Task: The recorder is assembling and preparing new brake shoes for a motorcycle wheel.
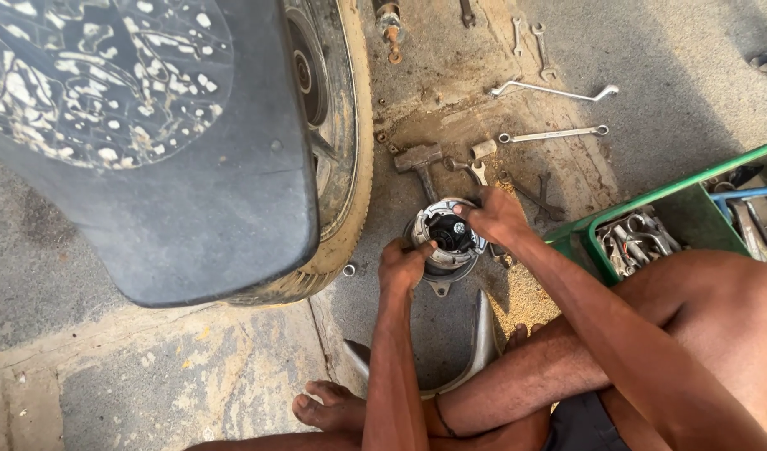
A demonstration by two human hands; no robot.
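Both hands clamped on a round metal hub assembly, held low over the ground beside the wheel.

Your left hand (403,266) grips the near-left rim of the round metal hub (447,235); your right hand (494,214) clasps its far-right edge, fingers curled over the top. The hub's open face points up towards you, so its axis runs roughly vertical. Left of the grip stands the tyre (343,159); just beyond it lies a hammer (420,160); further right are spanners (552,134) and a green tool tray (642,209). Judged risk: the hub tilts, inner parts drop into the grit, or a washer (348,270) is lost.
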